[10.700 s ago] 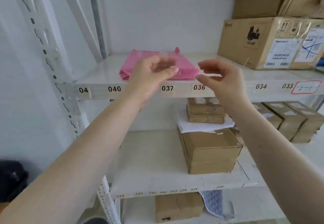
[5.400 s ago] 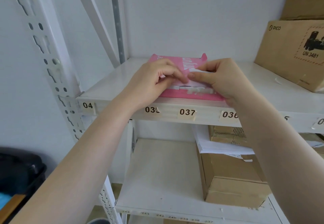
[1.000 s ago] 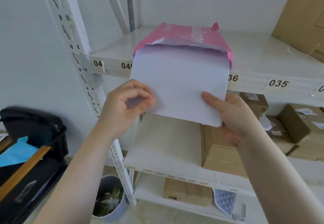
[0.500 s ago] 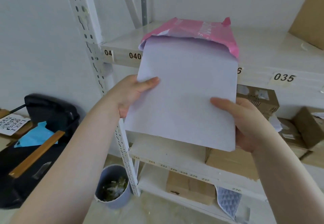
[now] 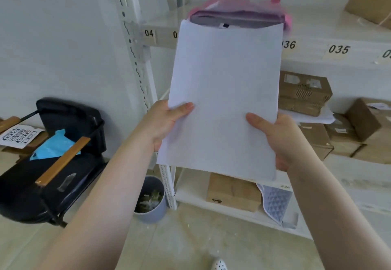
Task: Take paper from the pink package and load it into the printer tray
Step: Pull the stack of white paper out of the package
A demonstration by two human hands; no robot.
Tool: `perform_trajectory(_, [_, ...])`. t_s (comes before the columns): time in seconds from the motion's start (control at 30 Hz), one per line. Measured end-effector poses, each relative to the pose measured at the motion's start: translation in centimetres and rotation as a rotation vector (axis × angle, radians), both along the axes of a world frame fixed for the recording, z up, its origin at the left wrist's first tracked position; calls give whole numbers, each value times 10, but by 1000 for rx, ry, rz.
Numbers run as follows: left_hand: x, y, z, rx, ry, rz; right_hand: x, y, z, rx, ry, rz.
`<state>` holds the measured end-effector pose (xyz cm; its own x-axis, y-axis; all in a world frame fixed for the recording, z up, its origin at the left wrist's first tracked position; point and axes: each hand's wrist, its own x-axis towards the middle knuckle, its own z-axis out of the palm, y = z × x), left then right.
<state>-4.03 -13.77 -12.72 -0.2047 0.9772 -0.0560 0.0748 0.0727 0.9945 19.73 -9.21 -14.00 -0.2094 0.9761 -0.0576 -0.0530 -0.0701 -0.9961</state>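
I hold a stack of white paper (image 5: 224,92) in front of me, clear of the package. My left hand (image 5: 167,121) grips its lower left edge, thumb on top. My right hand (image 5: 277,138) grips its lower right edge the same way. The pink package (image 5: 243,5) lies open on the white shelf (image 5: 338,30) behind the stack's top edge, with more paper showing in its mouth. No printer or printer tray is in view.
A black chair (image 5: 53,164) with wooden armrests, holding a blue item, stands at the left. A grey waste bin (image 5: 150,200) sits on the floor by the shelf post (image 5: 137,58). Several cardboard boxes (image 5: 304,92) fill the lower shelves at right.
The paper stack has slid fully out of the pink package and come toward me and down. Both hands kept their grip. The view has tilted down and left.
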Motion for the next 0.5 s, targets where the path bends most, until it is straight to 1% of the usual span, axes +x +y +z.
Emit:
perform_trajectory(0.17, [-20, -63, -24, -76, 11, 25, -21, -66, -31, -58, -62, -36])
perform_trajectory(0.3, [-29, -117, -46, -123, -16, -5, -32, -127, -54, -141, -26, -75])
perform_trajectory(0.4, [-24, -149, -61, -161, -44, -12, -30, -165, -64, -197, -35, -111])
perform_trajectory(0.5, [-10, -170, -75, -189, -8, -49, -17, -198, -73, -231, -49, -146])
